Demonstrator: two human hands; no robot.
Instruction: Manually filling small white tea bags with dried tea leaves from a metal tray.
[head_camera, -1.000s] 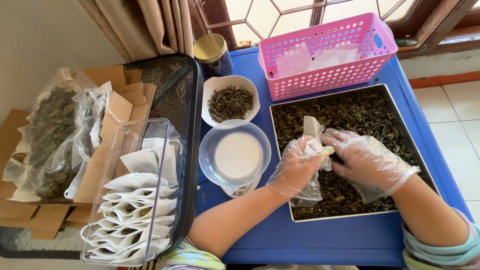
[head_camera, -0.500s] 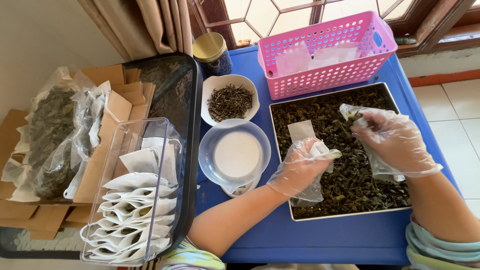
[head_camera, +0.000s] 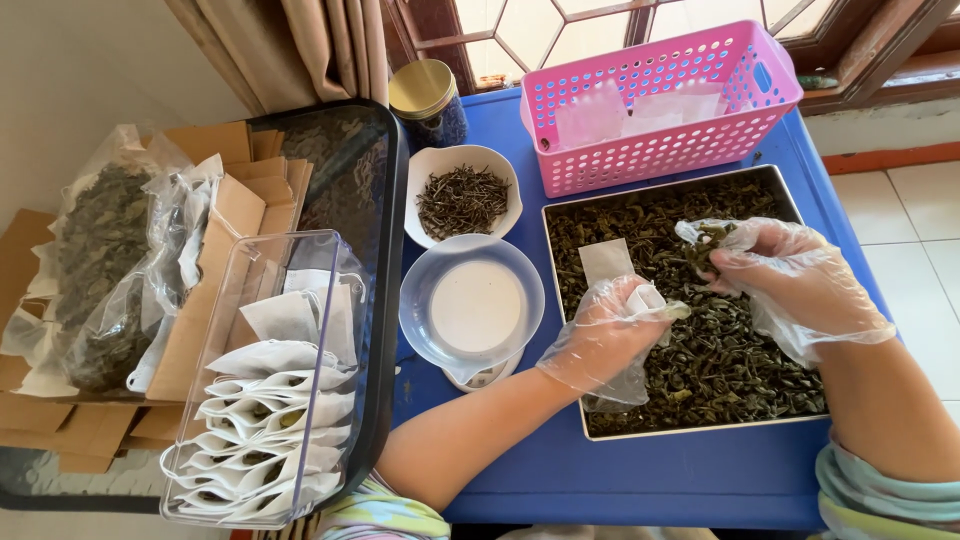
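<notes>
Both my hands wear clear plastic gloves over a metal tray of dark dried leaves on a blue table. My left hand holds a small white filter bag upright at the tray's left side. My right hand is closed on a pinch of dried leaves just right of the bag. A clear round dish rests on a small scale left of the tray.
A white bowl of dark needle-like leaves and a gold-lidded jar stand behind the dish. A pink basket sits at the back. At left a clear box of filled white bags lies on a dark tray beside plastic bags of leaves.
My right hand rose from beside the left hand to the tray's far right, gathered leaves, and now comes back toward the bag. The left hand keeps holding the bag.
</notes>
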